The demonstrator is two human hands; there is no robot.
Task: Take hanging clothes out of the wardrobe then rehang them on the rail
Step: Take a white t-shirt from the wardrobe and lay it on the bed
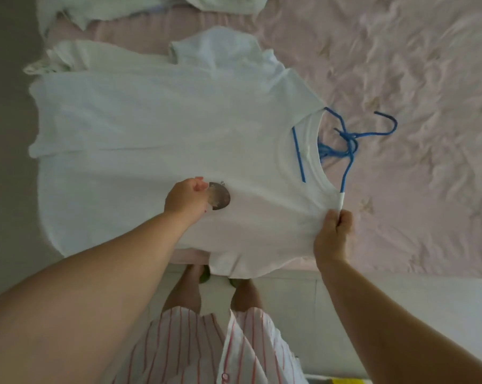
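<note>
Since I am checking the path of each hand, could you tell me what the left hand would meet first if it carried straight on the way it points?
The left hand points up and right across the white T-shirt. The round dark print lies right at its fingertips, so it would probably meet that first; then plain shirt fabric toward the collar.

Pink quilted bed (pixel 417 79) under white T-shirt (pixel 156 128), blue hanger (pixel 350 139)

Bed (pixel 400 79) with crumpled pale pink quilt, faint embroidered motifs, fills right and top of view. Grey floor (pixel 4 134) along left edge. White bed side panel (pixel 400 295) at the near edge. Soft, diffuse light.
</note>
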